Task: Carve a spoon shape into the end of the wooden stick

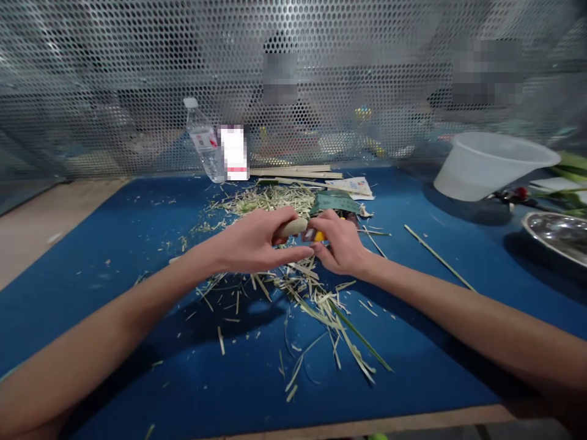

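Both my hands meet over the middle of the blue mat. My left hand is closed around a pale green, rounded piece, its thumb stretched out below toward the other hand. Close beside it, my right hand pinches a small yellow and dark grey tool, mostly hidden by the fingers. Just behind the hands lies a heap of pale green shavings. More thin strips are scattered in front. A dark green packet sits behind my right hand.
A clear plastic bottle leans by a phone against the perforated metal screen. Pale sticks lie at the back. On the right are a white tub, a steel bowl and a thin green stick.
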Motion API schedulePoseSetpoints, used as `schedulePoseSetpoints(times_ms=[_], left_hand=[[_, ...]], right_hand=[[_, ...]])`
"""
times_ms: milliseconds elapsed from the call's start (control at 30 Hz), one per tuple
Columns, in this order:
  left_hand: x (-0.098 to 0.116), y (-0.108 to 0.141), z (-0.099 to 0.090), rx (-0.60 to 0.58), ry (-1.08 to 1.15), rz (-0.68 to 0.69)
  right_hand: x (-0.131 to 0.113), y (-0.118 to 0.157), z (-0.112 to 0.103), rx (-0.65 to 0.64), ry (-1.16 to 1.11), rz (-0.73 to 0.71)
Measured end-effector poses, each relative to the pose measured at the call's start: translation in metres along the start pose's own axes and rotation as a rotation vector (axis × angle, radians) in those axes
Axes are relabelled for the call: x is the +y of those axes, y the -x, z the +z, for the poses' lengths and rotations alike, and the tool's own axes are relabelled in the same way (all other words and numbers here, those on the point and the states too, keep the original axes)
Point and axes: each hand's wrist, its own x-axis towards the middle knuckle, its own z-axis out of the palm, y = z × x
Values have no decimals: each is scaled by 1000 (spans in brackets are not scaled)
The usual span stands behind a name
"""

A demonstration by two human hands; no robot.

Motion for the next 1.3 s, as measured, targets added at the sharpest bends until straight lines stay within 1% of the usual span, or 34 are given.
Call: schedulePoseSetpoints(times_ms=[133, 267, 433, 633, 1033, 1167, 1300], left_hand=[[-1, -2, 3, 7, 11, -41], [-1, -3, 4, -5, 7, -64], [-1, -3, 5, -8, 2, -63], [-3, -4, 8, -23, 6, -56], [-6, -4, 12, -105, -43, -75], [-6, -4, 13, -117, -32, -73], [-7, -4, 15, -113, -65, -92]], right_hand=[[1, 0, 1, -4, 27, -20], [1, 0, 2, -19, -16, -5], [-1, 0, 3, -1, -17, 5], [-2, 1, 2, -51, -20, 42], [-1, 2, 5, -25, -10, 48], [-1, 3, 6, -29, -12, 86], [0, 2, 6, 2, 0, 69]])
